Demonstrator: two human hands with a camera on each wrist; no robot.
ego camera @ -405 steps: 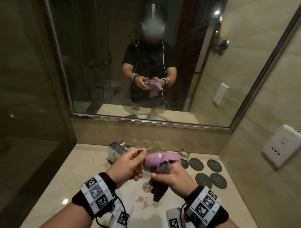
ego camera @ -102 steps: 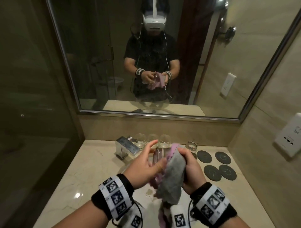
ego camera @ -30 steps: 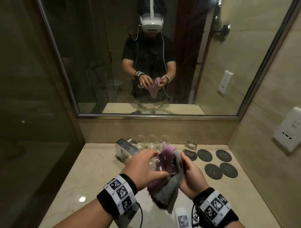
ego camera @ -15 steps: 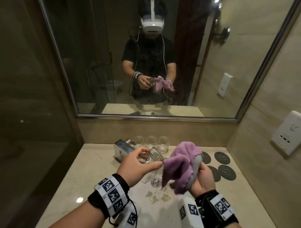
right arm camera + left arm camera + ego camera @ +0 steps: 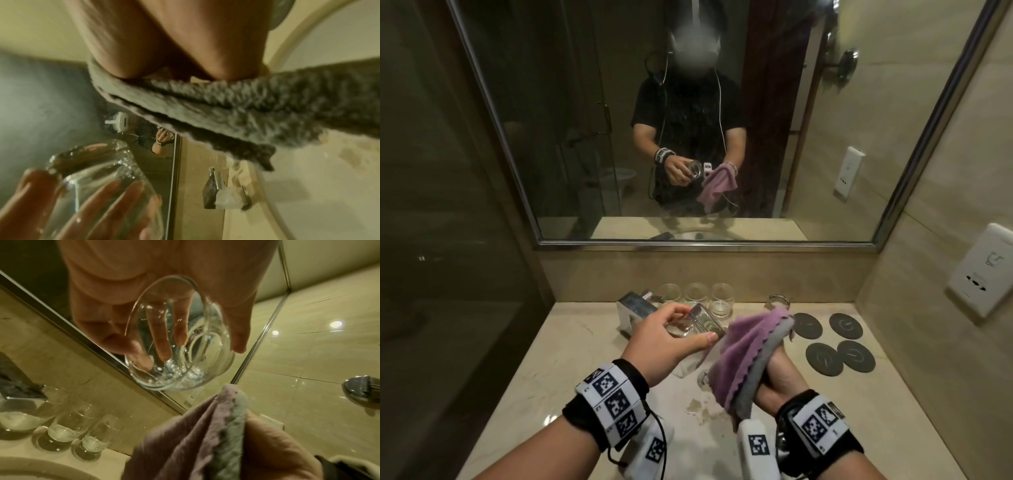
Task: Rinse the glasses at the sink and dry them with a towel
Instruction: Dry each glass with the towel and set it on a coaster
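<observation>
The left hand (image 5: 664,337) has its grip curled round a clear glass (image 5: 697,323), thumb on the near side and fingers on the far side, holding it tilted above the bench (image 5: 571,346). In the left wrist view the fingers (image 5: 158,331) show through the glass wall, and the rim faces the camera. The right hand (image 5: 777,371) grips a folded towel (image 5: 743,353), purple on one face and grey on the other, bunched in the fist so that it stands up just beside the glass; whether the two touch I cannot tell. In the right wrist view the grey side of the towel (image 5: 236,110) hangs across the palm.

Under the hands lies the sink (image 5: 681,442), pale, with wet marks near its drain. Behind the glass stands a chrome tap (image 5: 635,308), and next to it three more glasses (image 5: 697,294) in a row against the back wall. A further small glass (image 5: 779,301) sits to their right, and four dark round coasters (image 5: 840,339) lie on the bench beyond the towel. Above, a mirror (image 5: 859,113) reflects the person.
</observation>
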